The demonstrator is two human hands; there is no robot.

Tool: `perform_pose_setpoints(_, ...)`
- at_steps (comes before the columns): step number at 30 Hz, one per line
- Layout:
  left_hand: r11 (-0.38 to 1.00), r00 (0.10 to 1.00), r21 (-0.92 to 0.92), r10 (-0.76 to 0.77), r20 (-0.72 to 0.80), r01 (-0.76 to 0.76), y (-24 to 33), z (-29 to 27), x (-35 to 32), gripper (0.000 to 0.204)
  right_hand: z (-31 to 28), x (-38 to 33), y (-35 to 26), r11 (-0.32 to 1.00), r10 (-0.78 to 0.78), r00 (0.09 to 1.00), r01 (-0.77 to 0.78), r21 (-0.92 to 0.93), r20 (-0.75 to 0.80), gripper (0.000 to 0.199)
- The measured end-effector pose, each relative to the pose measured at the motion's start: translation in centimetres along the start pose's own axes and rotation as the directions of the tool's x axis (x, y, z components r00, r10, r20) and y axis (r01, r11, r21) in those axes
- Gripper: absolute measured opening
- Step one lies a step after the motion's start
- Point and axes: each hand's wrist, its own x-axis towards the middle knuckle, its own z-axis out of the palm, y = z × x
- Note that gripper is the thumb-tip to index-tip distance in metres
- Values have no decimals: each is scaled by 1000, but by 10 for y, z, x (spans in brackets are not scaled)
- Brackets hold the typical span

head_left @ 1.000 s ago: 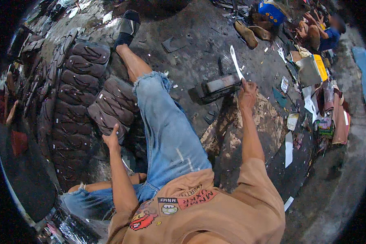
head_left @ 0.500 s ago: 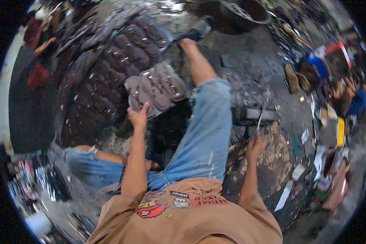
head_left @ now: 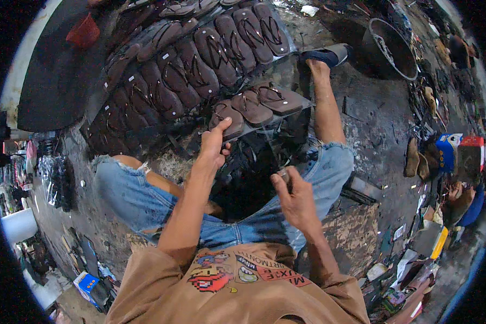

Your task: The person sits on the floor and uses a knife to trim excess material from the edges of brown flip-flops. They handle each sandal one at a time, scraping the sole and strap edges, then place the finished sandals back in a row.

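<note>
My left hand (head_left: 215, 144) grips the near-left corner of a small thin board (head_left: 259, 125) bearing brown thong sandals (head_left: 249, 107). Its thumb presses on the nearest sandal and its fingers curl at the edge. My right hand (head_left: 296, 197) is closed round the lower end of a long, thin blade-like tool (head_left: 270, 144). The tool points up toward the board's near edge; I cannot tell whether it touches. Beyond the board, a larger panel (head_left: 292, 47) carries rows of dark brown thong sandals (head_left: 197, 67).
My legs in jeans (head_left: 329, 170) spread around a dark gap holding black scraps (head_left: 248, 154). A large dark tub (head_left: 407, 73) stands at the far right. Loose sandals (head_left: 412, 157), a blue box (head_left: 449, 151) and offcuts lie to the right. A worn wooden block (head_left: 351, 232) sits beside my right thigh.
My right hand has swung in from the right with the thin tool to the board. My left hand and the board sit further right in view. The picture has steadied.
</note>
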Motion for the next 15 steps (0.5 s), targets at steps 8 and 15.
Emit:
perform_pose_setpoints(8, 984, 997, -172, -31, 64, 42, 1, 4, -4, 30, 24, 14, 11, 973, 160, 979, -135, -189, 124, 32)
perform_pose_setpoints(15, 983, 993, -170, -51, 110, 69, -9, 1, 0, 26, 41, 88, 19, 887, 156, 984, -99, -451, 90, 50)
